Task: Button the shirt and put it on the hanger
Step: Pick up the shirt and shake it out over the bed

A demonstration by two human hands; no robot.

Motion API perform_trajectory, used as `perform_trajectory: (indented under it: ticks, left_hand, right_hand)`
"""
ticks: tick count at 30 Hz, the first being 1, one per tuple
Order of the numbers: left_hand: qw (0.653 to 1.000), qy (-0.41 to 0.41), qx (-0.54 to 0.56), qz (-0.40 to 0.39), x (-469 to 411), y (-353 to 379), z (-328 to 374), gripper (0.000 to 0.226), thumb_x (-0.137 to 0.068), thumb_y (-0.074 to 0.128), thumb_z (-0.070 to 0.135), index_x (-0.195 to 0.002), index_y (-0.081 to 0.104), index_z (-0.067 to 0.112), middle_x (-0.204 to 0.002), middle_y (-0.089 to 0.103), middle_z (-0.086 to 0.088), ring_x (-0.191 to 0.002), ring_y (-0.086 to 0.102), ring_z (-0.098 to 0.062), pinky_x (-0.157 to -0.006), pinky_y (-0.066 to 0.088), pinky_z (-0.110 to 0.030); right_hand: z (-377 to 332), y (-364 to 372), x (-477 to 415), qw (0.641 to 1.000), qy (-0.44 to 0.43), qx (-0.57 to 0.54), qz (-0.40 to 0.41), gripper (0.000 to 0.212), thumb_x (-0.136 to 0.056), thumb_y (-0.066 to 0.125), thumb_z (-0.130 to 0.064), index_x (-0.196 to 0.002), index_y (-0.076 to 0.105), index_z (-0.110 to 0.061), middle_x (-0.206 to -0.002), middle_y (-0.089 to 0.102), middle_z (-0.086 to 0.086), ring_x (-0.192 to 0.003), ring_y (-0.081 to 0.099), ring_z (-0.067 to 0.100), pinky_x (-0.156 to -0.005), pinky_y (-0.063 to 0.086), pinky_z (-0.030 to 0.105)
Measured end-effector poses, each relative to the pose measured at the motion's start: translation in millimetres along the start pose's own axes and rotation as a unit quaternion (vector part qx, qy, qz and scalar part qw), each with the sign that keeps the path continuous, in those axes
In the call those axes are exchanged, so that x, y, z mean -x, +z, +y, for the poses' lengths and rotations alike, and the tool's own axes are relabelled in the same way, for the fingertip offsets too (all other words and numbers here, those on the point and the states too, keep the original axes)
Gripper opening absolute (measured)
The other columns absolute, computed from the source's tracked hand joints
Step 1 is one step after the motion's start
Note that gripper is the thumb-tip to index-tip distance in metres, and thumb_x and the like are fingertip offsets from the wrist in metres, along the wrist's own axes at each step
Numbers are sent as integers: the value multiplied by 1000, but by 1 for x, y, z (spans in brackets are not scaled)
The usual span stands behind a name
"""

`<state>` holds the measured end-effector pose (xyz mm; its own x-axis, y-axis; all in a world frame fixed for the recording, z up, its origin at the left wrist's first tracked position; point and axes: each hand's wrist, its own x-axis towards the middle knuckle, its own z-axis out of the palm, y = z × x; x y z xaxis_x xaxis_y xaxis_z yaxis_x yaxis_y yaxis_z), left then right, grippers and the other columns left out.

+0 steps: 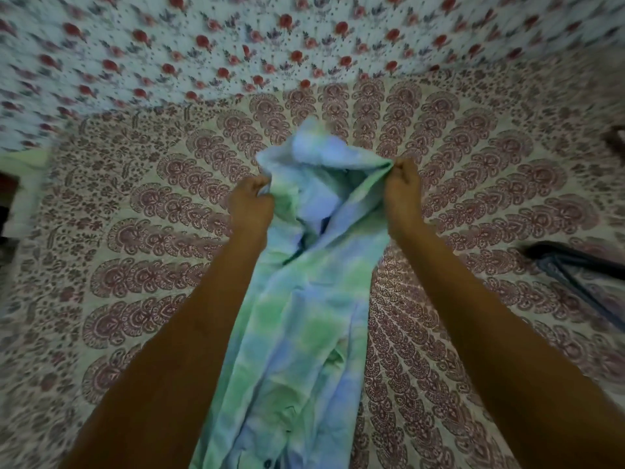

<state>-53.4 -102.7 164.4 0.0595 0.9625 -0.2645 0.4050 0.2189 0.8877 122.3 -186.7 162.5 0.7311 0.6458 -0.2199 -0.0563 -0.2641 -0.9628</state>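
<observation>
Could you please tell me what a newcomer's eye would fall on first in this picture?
The green and blue tie-dye shirt in the middle draws the eye first, gripped near its top by the left hand and right hand. Under it spreads a maroon-patterned bedspread, with a dark hanger lying at the right edge.

Paisley bedspread [135, 231], rose-print cloth [203, 45], dim light

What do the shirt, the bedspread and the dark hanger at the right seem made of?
The shirt: thin matte cloth, likely cotton; it creases and drapes softly. The bedspread: printed, matte woven fabric lying flat. The hanger: dark and smooth, perhaps plastic, but too blurred to be sure.
</observation>
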Motion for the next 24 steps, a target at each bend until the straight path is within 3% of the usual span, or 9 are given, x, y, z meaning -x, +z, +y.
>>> perform_trajectory:
  ticks: [2,5,6,8,9,13,17,21,24]
  left_hand:
    - [1000,-22,12,-6,7,-30,23,33,-75,40,-6,-83,65,13,-76,57,-9,-64,48,-22,-58,38,-31]
    - [999,-7,2,-38,34,-69,52,17,-68,49,7,-55,49,18,-60,39,-6,-62,37,-20,-59,28,-34]
    - [999,18,0,-50,45,-81,60,17,-72,56,9,-58,54,19,-62,42,-4,-63,39,-18,-59,30,-32]
    - [994,79,-2,-70,69,-101,76,7,-83,64,11,-89,68,10,-80,56,-2,-74,51,-18,-67,42,-30]
    - [991,113,0,-76,85,-115,88,14,-85,65,12,-98,68,6,-84,59,0,-76,54,-17,-70,45,-29]
    - [981,180,41,-64,131,-157,128,4,-86,63,9,-89,65,10,-84,64,0,-79,62,-11,-64,50,-17]
    - [968,246,43,-4,189,-203,175,27,-90,50,0,-73,55,20,-72,54,4,-63,50,-8,-59,41,-20]
    - [950,309,-23,43,245,-231,206,32,-91,35,-4,-76,54,16,-78,50,-1,-61,39,-16,-54,30,-23]
    - [922,366,-92,86,289,-252,228,28,-93,35,0,-89,60,13,-82,54,-8,-67,44,-23,-56,33,-29]
  right_hand:
    - [-36,-7,16,999,-32,10,-22,21,-95,34,-15,-92,54,-7,-86,48,7,-77,44,16,-72,38,29]
    - [-79,-20,43,991,-92,78,-58,23,-92,45,-16,-69,43,-12,-64,40,1,-59,37,12,-56,33,22]
    - [-91,-25,54,987,-108,97,-65,28,-91,48,-16,-64,41,-13,-61,37,-1,-56,35,10,-50,30,17]
    - [-113,-39,77,983,-140,103,-55,34,-90,53,-15,-59,39,-14,-59,36,-1,-53,34,9,-42,26,11]
    - [-126,-47,94,983,-153,94,-40,34,-90,54,-16,-59,41,-10,-60,36,1,-54,34,10,-44,27,12]
    - [-160,-84,145,979,-198,39,27,37,-93,52,-20,-60,37,-11,-57,29,2,-56,30,16,-55,28,27]
    - [-204,-132,198,962,-257,32,82,30,-94,50,-20,-70,48,-3,-57,35,4,-62,37,19,-62,31,31]
    - [-250,-166,253,958,-267,19,102,19,-98,38,-16,-82,44,-8,-64,36,0,-56,31,14,-54,26,28]
    - [-280,-188,294,961,-257,1,101,27,-98,32,-10,-71,33,-13,-64,27,3,-55,22,15,-52,18,29]
